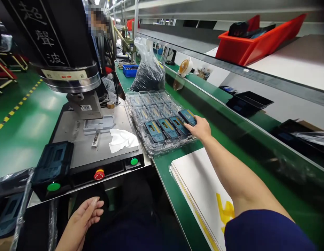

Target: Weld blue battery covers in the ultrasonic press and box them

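Observation:
My right hand (200,128) reaches out and grips a dark blue plastic housing (187,115) with a yellow-edged window. That housing is at the right edge of a clear plastic blister tray (153,151). Several similar housings, such as one blue housing (154,131), fill the tray's near row; the pockets farther back show no housing. Low in front of the machine, my left hand (87,213) hangs with curled fingers, thumb against the forefinger, and nothing visible in it. Closest above it is a red emergency-stop button (99,174) on the machine's front.
An ultrasonic press (85,106) stands at left above a grey fixture (99,123), beside a white cloth (122,140). Dark housings (53,160) lie on its left corner. White sheets (195,174), a bag of black parts (150,71) and a red bin (237,47) are nearby. Another person sits beyond.

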Demonstrator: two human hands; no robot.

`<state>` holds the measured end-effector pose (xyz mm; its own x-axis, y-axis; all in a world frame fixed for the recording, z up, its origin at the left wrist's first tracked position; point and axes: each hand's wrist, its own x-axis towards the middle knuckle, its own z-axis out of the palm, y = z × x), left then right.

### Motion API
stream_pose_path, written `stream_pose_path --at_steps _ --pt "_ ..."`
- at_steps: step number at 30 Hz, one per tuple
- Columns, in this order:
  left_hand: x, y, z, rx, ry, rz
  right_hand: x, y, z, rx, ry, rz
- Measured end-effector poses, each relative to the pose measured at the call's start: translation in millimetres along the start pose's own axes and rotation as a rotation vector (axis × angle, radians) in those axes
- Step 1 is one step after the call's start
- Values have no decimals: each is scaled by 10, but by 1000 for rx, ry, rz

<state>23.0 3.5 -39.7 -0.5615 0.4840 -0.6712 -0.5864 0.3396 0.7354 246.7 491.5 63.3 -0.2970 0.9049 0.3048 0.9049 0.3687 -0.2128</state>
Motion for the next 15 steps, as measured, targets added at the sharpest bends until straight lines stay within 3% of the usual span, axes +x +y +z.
stream_pose_path --at_steps 4,11,15 --pt "0 -18 -37 -11 30 39 149 178 31 -92 -112 103" --pt "-48 44 69 35 11 139 285 347 154 -182 -269 86" --pt "-53 65 88 75 -2 159 261 305 232 -194 -152 12"
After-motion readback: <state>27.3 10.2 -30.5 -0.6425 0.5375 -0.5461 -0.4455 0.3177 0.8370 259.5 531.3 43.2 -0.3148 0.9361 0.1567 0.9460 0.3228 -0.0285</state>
